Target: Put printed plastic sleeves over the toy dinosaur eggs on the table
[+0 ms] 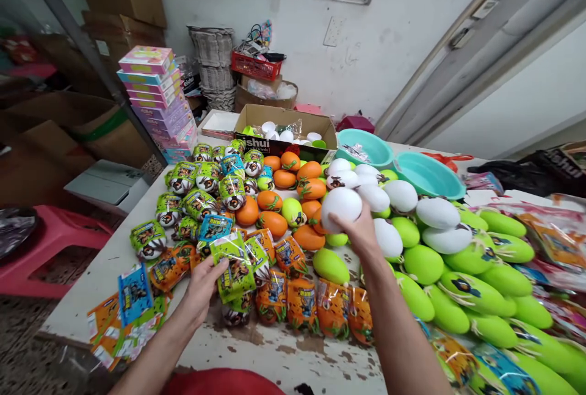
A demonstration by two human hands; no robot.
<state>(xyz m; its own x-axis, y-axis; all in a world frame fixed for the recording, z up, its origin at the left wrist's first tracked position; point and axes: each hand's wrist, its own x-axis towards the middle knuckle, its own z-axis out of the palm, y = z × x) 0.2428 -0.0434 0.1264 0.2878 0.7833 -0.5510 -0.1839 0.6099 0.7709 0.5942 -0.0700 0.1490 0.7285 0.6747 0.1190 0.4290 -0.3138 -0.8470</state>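
Observation:
My right hand (361, 233) is closed around a white plastic egg half (341, 207), lifted a little above the heap in the table's middle. My left hand (204, 285) pinches a green printed wrapper packet (233, 267) near the front of the table. Around them lie orange eggs (274, 199), lime-green egg halves (423, 264), more white halves (437, 213) and several wrapped eggs in green (183, 176) and orange (302, 303) film.
The worn white table (274, 352) carries a cardboard box (286, 120) of shells at the back, two teal basins (428, 175), flat wrapper sheets (132, 294) at front left. A stack of pink boxes (155, 90) and a pink stool (50, 236) stand to the left.

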